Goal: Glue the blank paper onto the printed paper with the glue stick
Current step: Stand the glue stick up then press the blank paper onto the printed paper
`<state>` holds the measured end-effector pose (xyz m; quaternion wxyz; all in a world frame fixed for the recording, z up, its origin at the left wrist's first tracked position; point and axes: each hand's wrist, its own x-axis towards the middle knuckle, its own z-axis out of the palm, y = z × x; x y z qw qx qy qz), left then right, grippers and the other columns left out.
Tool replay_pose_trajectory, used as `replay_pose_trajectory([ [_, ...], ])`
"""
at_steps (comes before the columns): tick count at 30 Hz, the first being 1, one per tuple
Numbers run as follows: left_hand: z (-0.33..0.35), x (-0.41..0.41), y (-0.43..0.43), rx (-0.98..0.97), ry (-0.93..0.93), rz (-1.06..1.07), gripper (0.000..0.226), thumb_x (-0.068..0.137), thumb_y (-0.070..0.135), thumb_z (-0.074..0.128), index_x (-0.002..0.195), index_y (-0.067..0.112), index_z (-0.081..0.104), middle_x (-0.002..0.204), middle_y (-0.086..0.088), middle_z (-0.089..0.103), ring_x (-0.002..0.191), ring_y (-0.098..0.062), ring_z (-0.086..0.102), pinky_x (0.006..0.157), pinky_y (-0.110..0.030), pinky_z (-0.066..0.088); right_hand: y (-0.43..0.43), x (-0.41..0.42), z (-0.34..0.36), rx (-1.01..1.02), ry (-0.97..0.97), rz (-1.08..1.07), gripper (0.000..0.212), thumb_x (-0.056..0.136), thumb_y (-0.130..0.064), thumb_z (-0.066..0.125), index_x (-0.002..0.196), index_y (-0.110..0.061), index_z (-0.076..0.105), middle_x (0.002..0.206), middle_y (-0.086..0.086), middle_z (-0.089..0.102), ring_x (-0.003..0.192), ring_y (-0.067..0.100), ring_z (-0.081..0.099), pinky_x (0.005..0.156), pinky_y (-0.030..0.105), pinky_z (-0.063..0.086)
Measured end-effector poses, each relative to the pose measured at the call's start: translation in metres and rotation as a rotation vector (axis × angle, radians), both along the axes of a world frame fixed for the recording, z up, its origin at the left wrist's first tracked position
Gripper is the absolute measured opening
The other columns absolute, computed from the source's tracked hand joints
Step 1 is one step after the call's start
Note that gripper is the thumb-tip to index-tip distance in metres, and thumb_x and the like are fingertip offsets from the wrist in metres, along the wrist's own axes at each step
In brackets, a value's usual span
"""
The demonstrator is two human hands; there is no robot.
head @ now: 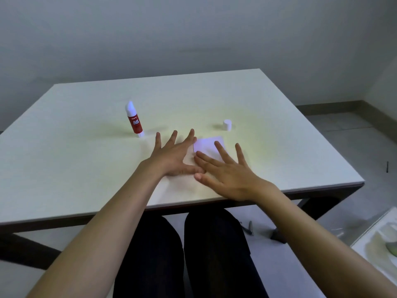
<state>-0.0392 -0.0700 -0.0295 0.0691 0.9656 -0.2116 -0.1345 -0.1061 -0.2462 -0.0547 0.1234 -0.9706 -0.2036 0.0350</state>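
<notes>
A small white sheet of paper (pixel 207 145) lies flat near the middle of the white table (pixel 86 168). Both hands press on it with fingers spread. My left hand (pixel 174 154) lies flat over its left part, and my right hand (pixel 225 171) covers its lower right part. Whether a second sheet lies under it I cannot tell. The red and white glue stick (pixel 134 120) stands upright and uncapped to the left of the hands, apart from them. Its white cap (pixel 227 125) stands behind the paper to the right.
The table's near edge (pixel 214 200) runs just below my right wrist, with my dark-trousered legs (pixel 182 254) under it. A white tray (pixel 378 244) sits low at the right. A grey wall stands behind the table.
</notes>
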Motion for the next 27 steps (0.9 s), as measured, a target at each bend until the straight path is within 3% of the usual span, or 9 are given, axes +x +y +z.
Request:
replay_pose_trajectory([
  [5, 0.003, -0.001, 0.000, 0.072, -0.009, -0.033, 0.091, 0.074, 0.076, 0.042, 0.148, 0.040, 0.001, 0.158, 0.023, -0.004, 0.147, -0.022, -0.017, 0.110, -0.058, -0.022, -0.018, 0.028, 0.009, -0.099, 0.065, -0.147, 0.068, 0.088, -0.067, 0.005, 0.149, -0.039, -0.003, 0.158, -0.023, -0.003, 0.145, 0.017, -0.024, 0.110, 0.054, -0.024],
  [8, 0.005, -0.002, -0.001, 0.123, -0.024, -0.047, 0.091, 0.075, 0.077, 0.038, 0.148, 0.039, 0.000, 0.158, 0.023, -0.006, 0.147, -0.023, -0.016, 0.108, -0.059, -0.023, -0.014, 0.022, 0.009, -0.105, 0.042, -0.173, 0.076, 0.085, -0.071, 0.006, 0.151, -0.033, -0.003, 0.159, -0.019, -0.005, 0.145, 0.018, -0.024, 0.112, 0.054, -0.022],
  [11, 0.002, -0.003, 0.001, 0.092, -0.005, -0.049, 0.090, 0.076, 0.076, 0.037, 0.148, 0.040, -0.003, 0.157, 0.024, -0.009, 0.147, -0.023, -0.018, 0.108, -0.059, -0.023, -0.014, -0.014, 0.001, -0.042, -0.024, -0.083, 0.086, 0.074, -0.079, -0.003, 0.150, -0.037, -0.004, 0.158, -0.021, -0.008, 0.142, 0.012, -0.029, 0.111, 0.051, -0.026],
  [14, -0.001, -0.002, 0.003, 0.050, 0.017, -0.040, 0.089, 0.078, 0.075, 0.038, 0.148, 0.040, -0.005, 0.156, 0.025, -0.010, 0.146, -0.022, -0.020, 0.109, -0.058, -0.024, -0.025, -0.031, -0.001, -0.053, -0.026, -0.040, 0.082, 0.074, -0.079, -0.006, 0.147, -0.043, -0.007, 0.156, -0.027, -0.010, 0.141, 0.010, -0.032, 0.109, 0.048, -0.030],
  [20, -0.002, -0.003, 0.003, 0.023, 0.050, -0.030, 0.088, 0.079, 0.072, 0.039, 0.147, 0.040, -0.007, 0.156, 0.025, -0.013, 0.146, -0.022, -0.020, 0.110, -0.058, -0.022, -0.031, 0.017, 0.014, -0.123, 0.089, -0.163, 0.070, 0.088, -0.067, 0.007, 0.149, -0.037, -0.007, 0.158, -0.022, -0.010, 0.144, 0.015, -0.026, 0.111, 0.053, -0.025],
  [23, -0.003, -0.003, 0.003, 0.000, 0.059, -0.030, 0.089, 0.079, 0.073, 0.039, 0.147, 0.040, -0.007, 0.156, 0.026, -0.013, 0.146, -0.021, -0.020, 0.110, -0.057, -0.021, -0.025, 0.015, 0.014, -0.122, 0.085, -0.170, 0.076, 0.086, -0.071, 0.007, 0.150, -0.032, -0.006, 0.159, -0.018, -0.010, 0.144, 0.016, -0.026, 0.111, 0.053, -0.024],
  [27, -0.007, -0.001, 0.005, -0.052, 0.078, -0.032, 0.088, 0.080, 0.071, 0.041, 0.147, 0.040, -0.006, 0.156, 0.026, -0.013, 0.146, -0.023, -0.020, 0.112, -0.058, -0.017, -0.020, -0.029, 0.002, -0.051, -0.031, -0.054, 0.091, 0.071, -0.082, -0.007, 0.149, -0.036, -0.008, 0.156, -0.023, -0.012, 0.141, 0.011, -0.030, 0.110, 0.049, -0.028],
])
